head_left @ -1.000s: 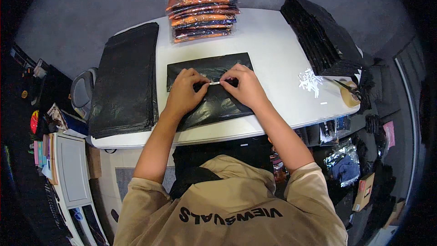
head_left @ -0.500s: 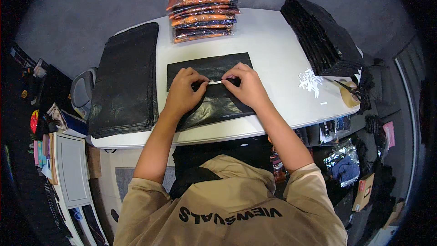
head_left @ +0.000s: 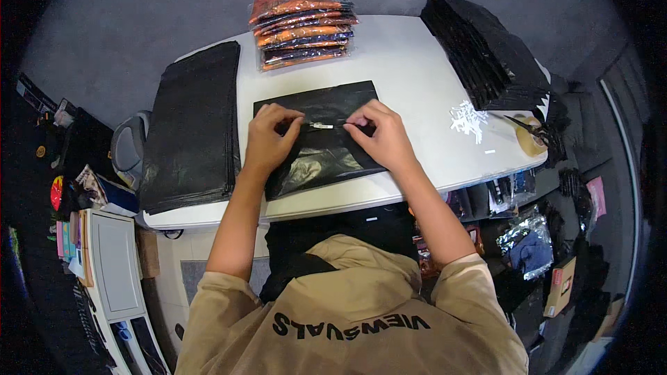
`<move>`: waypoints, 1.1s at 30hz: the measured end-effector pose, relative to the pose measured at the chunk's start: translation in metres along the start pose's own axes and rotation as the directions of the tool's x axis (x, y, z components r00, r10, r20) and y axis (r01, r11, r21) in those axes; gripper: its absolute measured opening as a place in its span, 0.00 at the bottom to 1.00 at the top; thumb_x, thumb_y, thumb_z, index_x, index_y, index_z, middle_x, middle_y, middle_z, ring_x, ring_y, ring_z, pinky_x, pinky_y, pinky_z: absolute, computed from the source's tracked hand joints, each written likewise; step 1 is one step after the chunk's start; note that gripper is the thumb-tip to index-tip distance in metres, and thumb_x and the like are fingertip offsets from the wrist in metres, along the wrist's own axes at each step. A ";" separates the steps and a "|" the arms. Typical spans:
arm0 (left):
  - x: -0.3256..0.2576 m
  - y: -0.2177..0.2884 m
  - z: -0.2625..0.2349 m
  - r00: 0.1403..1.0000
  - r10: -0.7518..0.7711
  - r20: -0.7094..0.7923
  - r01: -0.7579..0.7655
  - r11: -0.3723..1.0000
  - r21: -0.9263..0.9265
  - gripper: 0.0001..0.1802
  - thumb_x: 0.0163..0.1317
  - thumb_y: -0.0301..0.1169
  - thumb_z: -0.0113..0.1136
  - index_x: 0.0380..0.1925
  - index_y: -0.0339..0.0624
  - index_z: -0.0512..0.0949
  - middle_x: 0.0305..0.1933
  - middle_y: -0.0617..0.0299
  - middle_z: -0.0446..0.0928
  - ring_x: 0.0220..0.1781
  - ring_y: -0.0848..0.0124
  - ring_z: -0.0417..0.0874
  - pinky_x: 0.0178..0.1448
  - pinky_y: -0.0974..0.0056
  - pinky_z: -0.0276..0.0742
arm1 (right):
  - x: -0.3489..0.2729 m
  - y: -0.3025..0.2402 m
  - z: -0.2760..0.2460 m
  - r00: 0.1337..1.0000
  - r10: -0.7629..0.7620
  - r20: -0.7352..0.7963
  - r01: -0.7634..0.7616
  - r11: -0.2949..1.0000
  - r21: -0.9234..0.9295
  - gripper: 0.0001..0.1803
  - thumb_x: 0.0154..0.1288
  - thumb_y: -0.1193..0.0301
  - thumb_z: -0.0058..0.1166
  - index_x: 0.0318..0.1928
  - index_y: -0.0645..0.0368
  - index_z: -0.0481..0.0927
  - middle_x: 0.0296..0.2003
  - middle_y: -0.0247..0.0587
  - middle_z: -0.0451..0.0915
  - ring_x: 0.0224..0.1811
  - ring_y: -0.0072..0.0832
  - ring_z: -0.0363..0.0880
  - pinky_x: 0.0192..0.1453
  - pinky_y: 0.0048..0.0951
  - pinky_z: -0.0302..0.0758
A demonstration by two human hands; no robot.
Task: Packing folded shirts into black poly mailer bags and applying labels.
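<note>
A black plastic mailer bag (head_left: 321, 140) lies flat near the middle of the front edge of the white tabletop (head_left: 410, 69), its lower part glossy and creased. Across its upper part runs a thin pale strip (head_left: 322, 126), apparently the liner of the bag's sealing flap, though it is too small to tell for sure. The left hand (head_left: 269, 140) rests on the bag's left half, its fingers curled and pinching the strip's left end. The right hand (head_left: 381, 136) rests on the right half, fingers pinched narrowly at the strip's right end.

Along the left edge of the tabletop sits a flat stack of black bags (head_left: 193, 125), just beside the bag being handled. At the back edge stands a pile of orange and dark garments in clear wrappers (head_left: 303, 26). Toward the back right corner leans a thick stack of black packed parcels (head_left: 485, 51). Near the right edge lie crumpled white strips (head_left: 468, 119) and a tape roll (head_left: 531, 136).
</note>
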State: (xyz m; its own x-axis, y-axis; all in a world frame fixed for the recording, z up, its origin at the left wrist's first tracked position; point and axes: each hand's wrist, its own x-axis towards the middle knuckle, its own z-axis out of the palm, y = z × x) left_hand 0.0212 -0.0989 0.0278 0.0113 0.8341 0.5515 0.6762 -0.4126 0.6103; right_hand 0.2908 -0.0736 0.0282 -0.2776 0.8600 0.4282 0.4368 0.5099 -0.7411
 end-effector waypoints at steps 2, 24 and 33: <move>0.003 -0.001 0.007 0.990 0.101 0.096 -0.107 0.992 0.064 0.08 0.66 0.26 0.73 0.44 0.41 0.93 0.39 0.56 0.86 0.43 0.61 0.85 0.48 0.58 0.82 | 0.006 0.002 0.008 0.977 -0.215 0.010 0.215 0.971 -0.104 0.10 0.62 0.73 0.76 0.42 0.60 0.90 0.38 0.42 0.84 0.42 0.37 0.86 0.49 0.35 0.82; -0.003 0.010 0.013 0.984 -0.006 0.180 -0.013 0.995 0.100 0.07 0.64 0.27 0.74 0.41 0.41 0.93 0.41 0.57 0.84 0.49 0.56 0.82 0.57 0.53 0.81 | 0.022 0.013 0.021 0.977 -0.162 0.140 0.182 0.972 -0.151 0.08 0.63 0.73 0.74 0.42 0.58 0.91 0.39 0.44 0.85 0.48 0.43 0.85 0.56 0.42 0.83; -0.003 0.007 0.012 0.989 0.027 0.148 -0.040 0.995 0.089 0.07 0.63 0.27 0.75 0.41 0.41 0.93 0.40 0.55 0.86 0.49 0.55 0.84 0.55 0.52 0.80 | 0.021 0.016 0.020 0.974 -0.183 0.136 0.201 0.970 -0.136 0.08 0.63 0.74 0.74 0.42 0.59 0.91 0.37 0.44 0.84 0.45 0.41 0.85 0.52 0.40 0.82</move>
State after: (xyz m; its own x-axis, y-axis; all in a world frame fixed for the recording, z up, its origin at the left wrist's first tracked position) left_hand 0.0344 -0.1000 0.0239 0.1381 0.8676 0.4776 0.7383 -0.4117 0.5343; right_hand 0.2745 -0.0477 0.0152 -0.4662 0.7415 0.4824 0.4846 0.6703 -0.5620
